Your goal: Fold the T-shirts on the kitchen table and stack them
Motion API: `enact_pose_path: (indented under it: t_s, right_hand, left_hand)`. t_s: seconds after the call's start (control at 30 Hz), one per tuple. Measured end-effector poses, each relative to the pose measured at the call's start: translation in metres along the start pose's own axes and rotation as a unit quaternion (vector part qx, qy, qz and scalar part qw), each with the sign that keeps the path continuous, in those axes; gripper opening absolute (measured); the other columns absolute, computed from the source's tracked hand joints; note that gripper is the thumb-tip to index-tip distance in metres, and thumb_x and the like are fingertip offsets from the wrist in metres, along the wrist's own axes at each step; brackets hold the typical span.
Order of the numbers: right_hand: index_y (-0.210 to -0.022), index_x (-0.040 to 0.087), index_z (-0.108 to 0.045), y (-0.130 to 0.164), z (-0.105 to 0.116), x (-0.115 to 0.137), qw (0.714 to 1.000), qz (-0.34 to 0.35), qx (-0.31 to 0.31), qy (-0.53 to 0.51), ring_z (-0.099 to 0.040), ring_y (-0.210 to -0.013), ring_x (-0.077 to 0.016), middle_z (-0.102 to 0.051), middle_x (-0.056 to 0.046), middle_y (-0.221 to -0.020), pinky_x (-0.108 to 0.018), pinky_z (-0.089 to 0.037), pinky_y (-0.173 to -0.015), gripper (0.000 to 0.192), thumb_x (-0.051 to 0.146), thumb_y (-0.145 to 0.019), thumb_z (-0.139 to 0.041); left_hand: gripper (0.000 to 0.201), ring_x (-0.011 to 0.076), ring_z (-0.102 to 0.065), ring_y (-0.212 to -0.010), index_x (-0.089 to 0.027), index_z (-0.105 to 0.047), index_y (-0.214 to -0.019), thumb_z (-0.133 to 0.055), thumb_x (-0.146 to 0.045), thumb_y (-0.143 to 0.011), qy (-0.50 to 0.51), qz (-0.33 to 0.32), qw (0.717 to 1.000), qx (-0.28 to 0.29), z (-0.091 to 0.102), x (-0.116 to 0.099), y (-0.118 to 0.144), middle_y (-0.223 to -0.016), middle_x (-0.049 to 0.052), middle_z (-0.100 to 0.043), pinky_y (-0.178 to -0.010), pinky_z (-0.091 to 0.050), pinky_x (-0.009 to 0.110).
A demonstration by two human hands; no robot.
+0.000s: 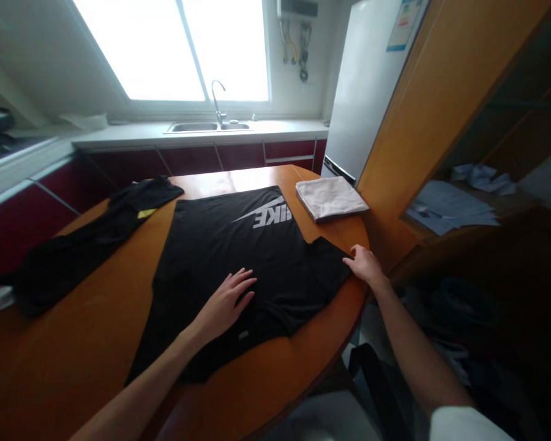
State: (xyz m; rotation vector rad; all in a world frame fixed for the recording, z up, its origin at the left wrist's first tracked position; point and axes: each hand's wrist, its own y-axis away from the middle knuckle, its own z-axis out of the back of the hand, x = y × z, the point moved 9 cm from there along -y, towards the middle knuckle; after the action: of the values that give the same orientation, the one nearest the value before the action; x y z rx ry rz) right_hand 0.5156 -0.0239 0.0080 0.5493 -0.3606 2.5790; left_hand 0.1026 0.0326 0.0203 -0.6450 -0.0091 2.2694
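A black T-shirt (275,263) with pale lettering and a swoosh lies spread on the wooden table, part of it folded over itself. My left hand (227,303) rests flat on the middle of the shirt, its fingers stretched out. At the table's right edge, my right hand (363,263) pinches the end of the shirt's sleeve between thumb and fingers. Beyond that sleeve sits a folded light-coloured cloth (331,197) with a dark underside. Another black garment (92,245) with a small yellow patch lies along the left side of the table.
The oval wooden table (87,343) fills the foreground. Behind it runs a white counter (284,127) with a sink (195,127) and tap under a window. A fridge (367,79) and a wooden shelf unit (422,110) holding papers (454,205) stand at the right.
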Motion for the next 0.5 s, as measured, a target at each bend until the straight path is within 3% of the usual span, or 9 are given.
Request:
enact_pose_path:
  t_s: [0.1,0.17,0.3,0.37,0.43,0.5]
  right_hand:
    - [-0.075,0.02,-0.067,-0.006,-0.001,0.012,0.998,0.001,0.054,-0.038,-0.065,-0.074,-0.0199,-0.071,-0.005,-0.077,-0.029,-0.047,-0.07,0.004,0.022,-0.077,-0.069]
    - [-0.073,0.02,-0.065,-0.011,0.009,0.032,0.995,0.014,0.05,-0.087,-0.063,-0.07,-0.0185,-0.069,-0.004,-0.074,-0.028,-0.046,-0.066,0.005,0.022,-0.077,-0.065]
    - [-0.078,0.02,-0.064,-0.005,0.032,0.108,0.973,0.102,0.012,-0.206,-0.063,-0.075,-0.0181,-0.068,-0.003,-0.077,-0.028,-0.049,-0.071,0.008,0.028,-0.079,-0.065]
    - [-0.083,0.02,-0.065,0.009,0.025,0.158,0.939,0.167,0.072,-0.292,-0.063,-0.078,-0.0177,-0.069,-0.002,-0.081,-0.028,-0.051,-0.072,0.015,0.035,-0.081,-0.067]
    - [-0.091,0.02,-0.067,0.027,0.005,0.198,0.879,0.2,0.192,-0.387,-0.065,-0.078,-0.0178,-0.069,-0.003,-0.087,-0.029,-0.054,-0.067,0.029,0.048,-0.085,-0.065]
    - [-0.098,0.02,-0.068,0.037,-0.011,0.214,0.834,0.192,0.253,-0.452,-0.068,-0.081,-0.0194,-0.071,-0.006,-0.096,-0.031,-0.056,-0.066,0.04,0.058,-0.088,-0.06]
  left_hand:
    - [0.043,0.0283,-0.048,-0.142,-0.027,-0.067,-0.129,-0.045,-0.051,-0.101,0.021,0.005,0.999,-0.03,0.009,0.001,0.001,-0.146,0.006,-0.059,-0.123,-0.029,0.056]
    - [0.042,0.0282,-0.05,-0.14,-0.027,-0.068,-0.126,-0.046,-0.051,-0.1,0.031,0.008,0.998,-0.046,0.015,0.0,0.001,-0.143,0.006,-0.061,-0.122,-0.032,0.055]
    - [0.041,0.0279,-0.053,-0.136,-0.026,-0.069,-0.123,-0.046,-0.05,-0.1,0.043,0.01,0.998,-0.049,0.017,-0.001,0.0,-0.14,0.007,-0.062,-0.12,-0.036,0.053]
    - [0.04,0.028,-0.053,-0.136,-0.026,-0.069,-0.122,-0.046,-0.05,-0.1,0.044,0.015,0.998,-0.052,0.017,0.001,0.0,-0.14,0.007,-0.062,-0.12,-0.036,0.053]
    - [0.039,0.0281,-0.053,-0.136,-0.026,-0.069,-0.123,-0.046,-0.049,-0.1,0.041,0.024,0.997,-0.059,0.019,0.003,0.0,-0.14,0.007,-0.062,-0.121,-0.035,0.053]
    - [0.039,0.0279,-0.053,-0.136,-0.026,-0.067,-0.125,-0.045,-0.047,-0.101,0.038,0.032,0.997,-0.067,0.022,0.006,0.001,-0.14,0.007,-0.062,-0.121,-0.035,0.054]
